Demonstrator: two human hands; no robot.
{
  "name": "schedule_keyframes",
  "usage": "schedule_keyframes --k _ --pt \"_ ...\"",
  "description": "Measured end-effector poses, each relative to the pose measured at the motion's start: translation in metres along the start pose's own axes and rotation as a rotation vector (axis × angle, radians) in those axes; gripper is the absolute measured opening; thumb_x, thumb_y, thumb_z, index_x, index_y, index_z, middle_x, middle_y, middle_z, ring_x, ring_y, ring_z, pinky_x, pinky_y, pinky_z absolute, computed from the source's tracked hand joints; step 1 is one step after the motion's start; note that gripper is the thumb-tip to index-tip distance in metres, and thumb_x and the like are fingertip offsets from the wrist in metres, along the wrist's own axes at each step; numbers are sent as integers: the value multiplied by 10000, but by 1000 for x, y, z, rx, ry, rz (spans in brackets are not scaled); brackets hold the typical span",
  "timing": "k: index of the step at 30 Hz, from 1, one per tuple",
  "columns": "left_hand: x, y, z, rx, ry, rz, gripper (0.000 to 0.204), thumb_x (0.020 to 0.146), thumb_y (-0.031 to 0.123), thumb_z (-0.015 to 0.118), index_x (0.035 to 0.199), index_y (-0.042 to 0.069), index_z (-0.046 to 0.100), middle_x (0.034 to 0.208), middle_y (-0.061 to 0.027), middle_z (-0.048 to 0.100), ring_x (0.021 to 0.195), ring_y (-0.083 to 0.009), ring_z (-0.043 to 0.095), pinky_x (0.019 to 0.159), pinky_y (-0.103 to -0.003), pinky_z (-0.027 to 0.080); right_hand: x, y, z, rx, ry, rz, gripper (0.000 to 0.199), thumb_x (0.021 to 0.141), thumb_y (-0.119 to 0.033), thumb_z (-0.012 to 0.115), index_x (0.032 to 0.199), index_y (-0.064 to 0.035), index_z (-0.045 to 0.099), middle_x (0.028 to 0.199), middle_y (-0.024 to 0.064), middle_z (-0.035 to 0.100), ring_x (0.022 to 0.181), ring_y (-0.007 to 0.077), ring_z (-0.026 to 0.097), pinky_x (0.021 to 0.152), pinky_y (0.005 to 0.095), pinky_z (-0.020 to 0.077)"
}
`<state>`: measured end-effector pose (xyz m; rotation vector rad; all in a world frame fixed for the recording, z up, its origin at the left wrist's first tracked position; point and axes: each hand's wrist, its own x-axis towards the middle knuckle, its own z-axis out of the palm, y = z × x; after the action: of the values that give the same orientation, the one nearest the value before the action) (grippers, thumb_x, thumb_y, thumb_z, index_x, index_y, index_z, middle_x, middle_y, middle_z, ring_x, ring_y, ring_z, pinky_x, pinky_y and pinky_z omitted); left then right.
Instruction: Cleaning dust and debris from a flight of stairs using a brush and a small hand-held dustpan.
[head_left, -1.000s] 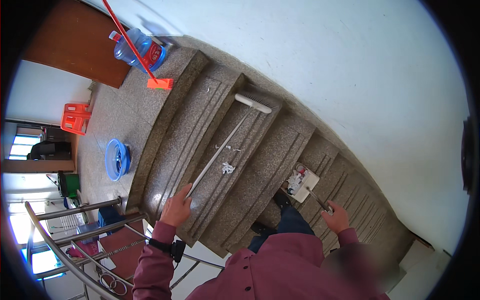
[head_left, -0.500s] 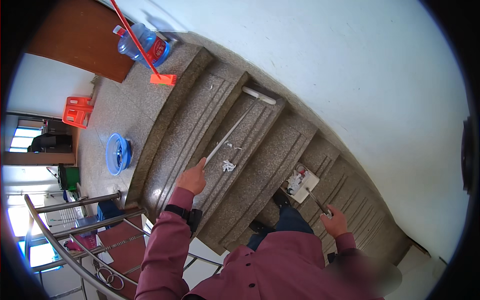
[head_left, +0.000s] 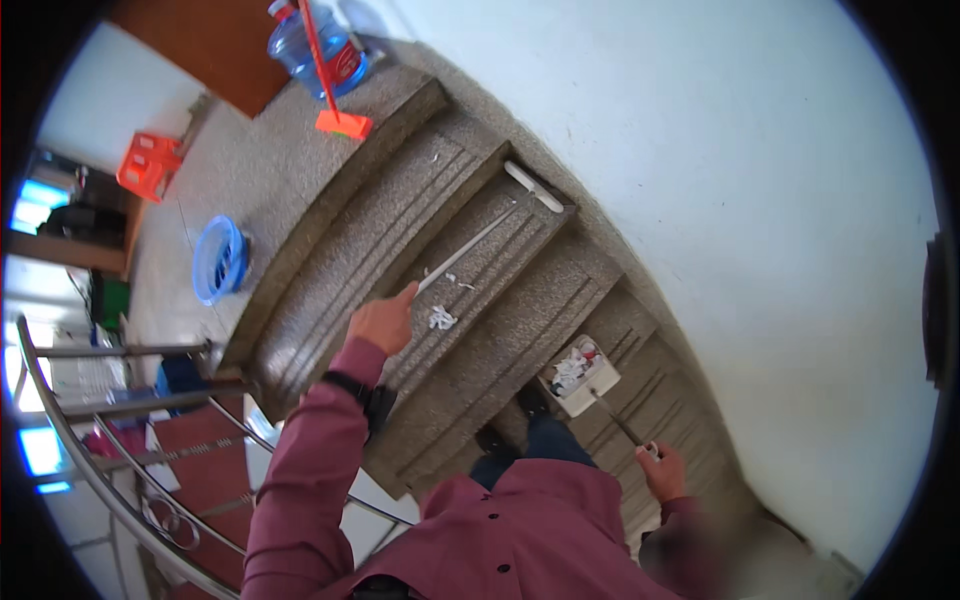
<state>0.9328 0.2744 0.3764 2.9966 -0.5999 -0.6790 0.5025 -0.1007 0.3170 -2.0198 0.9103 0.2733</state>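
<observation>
My left hand (head_left: 382, 320) is closed around the pale pole of a broom (head_left: 465, 250). The broom's long white head (head_left: 533, 187) rests at the wall end of a stair step. On that same step, crumpled white paper (head_left: 443, 318) and smaller scraps (head_left: 452, 278) lie beside the pole, apart from the head. Lower on the right, my right hand (head_left: 660, 470) grips the handle of a white dustpan (head_left: 592, 395). White paper scraps and a bit of red fill the pan, which is beside my dark shoes on a lower step.
Speckled stone stairs (head_left: 500, 345) curve along a white wall (head_left: 720, 200). On the landing stand a blue water jug (head_left: 310, 60), an orange-headed broom (head_left: 343, 124), a blue basin (head_left: 220, 262) and an orange stool (head_left: 150, 165). A metal railing (head_left: 95, 480) runs along the left.
The view has shifted and turned, so the stairs and landing sit differently in the picture. Both hands keep their grips. The dustpan's contents show more fully; the broom head remains by the wall.
</observation>
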Motion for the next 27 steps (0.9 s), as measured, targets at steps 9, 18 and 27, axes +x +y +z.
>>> schedule_keyframes --k 9,18,27 --pt "-36 -37 54 -119 -121 -113 588 900 145 519 1480 192 436 1136 -193 708 1051 -404 678 879 -517 535 -64 -54 -34 257 18 211 259 912 -299 725 891 -45 687 647 -58 520 560 34 444 496 252 331" --pt "-123 -90 74 -134 -160 -148 624 958 194 508 1556 225 332 1143 -212 699 1058 -419 667 893 -526 519 -93 -123 -34 223 0 91 255 948 -283 695 928 -30 680 636 -42 535 525 46 471 478 238 350" --pt "-199 -117 84 -202 -230 -255 661 917 165 535 1549 206 347 1158 -214 695 1038 -412 675 872 -513 530 -73 -156 -3 167 -56 -94 249 961 -273 677 913 -29 683 629 -44 523 542 42 447 503 247 351"
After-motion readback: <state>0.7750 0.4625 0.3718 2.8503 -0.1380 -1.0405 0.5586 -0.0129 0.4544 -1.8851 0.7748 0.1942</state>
